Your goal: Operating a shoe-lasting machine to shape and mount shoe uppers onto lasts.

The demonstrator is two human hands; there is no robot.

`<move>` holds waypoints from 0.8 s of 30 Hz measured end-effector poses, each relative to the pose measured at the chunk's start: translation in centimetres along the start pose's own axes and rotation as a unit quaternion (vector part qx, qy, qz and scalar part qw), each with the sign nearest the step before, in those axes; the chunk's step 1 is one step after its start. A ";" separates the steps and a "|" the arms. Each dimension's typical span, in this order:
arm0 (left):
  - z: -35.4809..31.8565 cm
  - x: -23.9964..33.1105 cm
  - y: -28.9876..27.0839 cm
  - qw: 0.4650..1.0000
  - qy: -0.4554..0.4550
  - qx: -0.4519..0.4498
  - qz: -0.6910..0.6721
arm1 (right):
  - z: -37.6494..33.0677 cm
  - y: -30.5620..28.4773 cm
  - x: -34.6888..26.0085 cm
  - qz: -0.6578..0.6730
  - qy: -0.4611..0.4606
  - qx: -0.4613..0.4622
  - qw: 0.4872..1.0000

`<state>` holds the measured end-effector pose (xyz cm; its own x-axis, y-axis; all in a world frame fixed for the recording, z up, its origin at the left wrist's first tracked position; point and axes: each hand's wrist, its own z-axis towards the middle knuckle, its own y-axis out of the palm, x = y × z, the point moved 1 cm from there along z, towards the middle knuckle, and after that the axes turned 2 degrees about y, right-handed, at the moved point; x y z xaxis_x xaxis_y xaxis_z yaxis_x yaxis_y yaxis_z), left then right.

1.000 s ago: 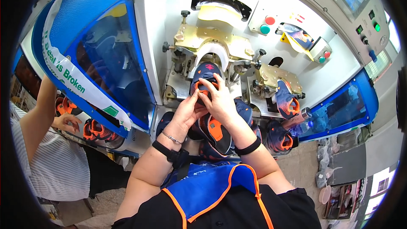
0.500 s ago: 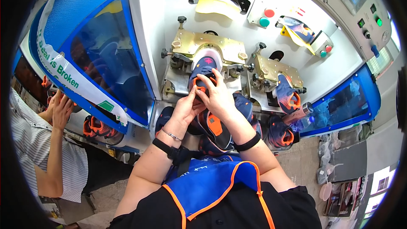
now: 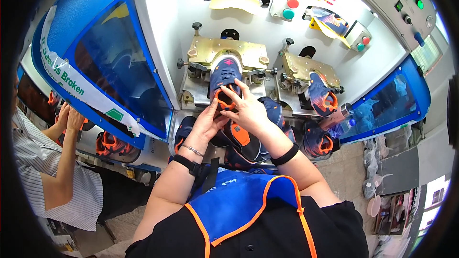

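A navy shoe upper with orange lining (image 3: pixel 224 75) sits with its toe in the brass-coloured clamp (image 3: pixel 227 50) of a machine, its opening toward me. My left hand (image 3: pixel 207 123) grips the heel edge at the left, thumb and fingers closed on it. From the right, my right hand (image 3: pixel 249 111) holds the collar, its fingertips at the orange-lined rim. Just below my hands lies a shoe part with an orange patch (image 3: pixel 241 136), partly covered by them.
A second clamp (image 3: pixel 311 69) at the right holds another navy upper (image 3: pixel 320 94). More navy uppers (image 3: pixel 318 138) lie along the ledge, near a bottle (image 3: pixel 342 128). Red and green buttons (image 3: pixel 288 8) are on the back wall. At the left, a co-worker's hands (image 3: pixel 69 117) hold something partly hidden.
The view has shifted slightly, so the machine sits a little further left. My right fingers are spread more over the collar, and more of the upper's orange-lined opening shows. Both hands stay on it.
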<state>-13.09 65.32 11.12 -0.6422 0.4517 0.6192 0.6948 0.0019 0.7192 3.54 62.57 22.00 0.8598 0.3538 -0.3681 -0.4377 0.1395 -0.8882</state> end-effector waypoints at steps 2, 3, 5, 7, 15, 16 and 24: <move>0.2 -0.1 -0.3 1.000 -0.001 0.002 0.011 | -0.5 -0.5 1.1 0.017 -0.018 0.065 0.998; 0.2 0.0 -0.4 1.000 -0.009 0.010 0.020 | -0.8 -1.0 1.9 0.028 -0.016 0.117 0.993; 0.2 0.1 -0.6 0.998 -0.029 0.034 0.039 | -1.8 -2.4 4.5 0.084 0.050 0.179 0.979; -0.2 0.3 -0.6 0.999 -0.022 0.012 0.027 | -3.8 -4.2 7.7 0.103 0.183 0.198 0.957; -4.6 -1.6 2.3 0.959 -0.081 -0.129 0.238 | -8.3 -0.3 12.1 0.017 0.308 0.007 0.951; -5.1 -2.0 3.0 0.940 -0.049 -0.155 0.301 | -8.6 0.3 11.8 0.061 0.293 0.056 0.953; -7.4 0.4 8.2 0.873 0.191 -0.183 0.409 | -9.2 -7.0 9.5 0.249 0.056 0.213 0.943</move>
<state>-10.08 58.93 19.61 -0.0886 -0.1624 0.9827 0.8660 -0.5000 -0.0045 17.25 56.45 22.20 0.5316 0.3764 -0.7587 -0.8399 0.3500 -0.4148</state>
